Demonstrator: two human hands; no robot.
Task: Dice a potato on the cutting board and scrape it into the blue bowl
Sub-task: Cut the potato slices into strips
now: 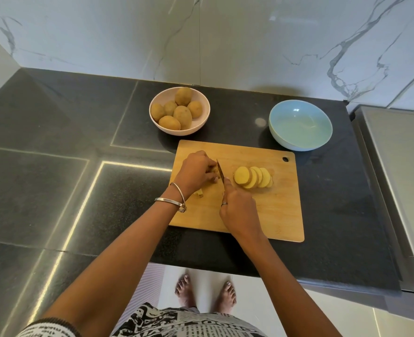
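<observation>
A dark stone tabletop [55,132] runs along a white marble wall. Toward the back sits a pale pink bowl [202,121] holding six whole unpeeled potatoes [182,116]. In front of it, slightly to the right, lies a wooden cutting board [274,210].

On the board's left part, the left hand [196,172], two metal bangles at its wrist, has its fingers curled down over a small potato piece [214,171], pinning it in place; most of that piece is hidden beneath them. A small cut bit [199,193] lies on the board beside the wrist. Just right of those fingers a knife [221,174] stands blade down against the piece. The right hand [240,210] is wrapped tightly around the knife's handle, forefinger stretched along the blade's spine.

Further right on the board, a row of round potato slices [253,177] leans overlapped, not yet diced. Beyond the board's far right corner stands the blue bowl [300,125], with nothing in it.

Dicing appears barely started: the slices remain to be cut, and the scraping has not begun.
</observation>
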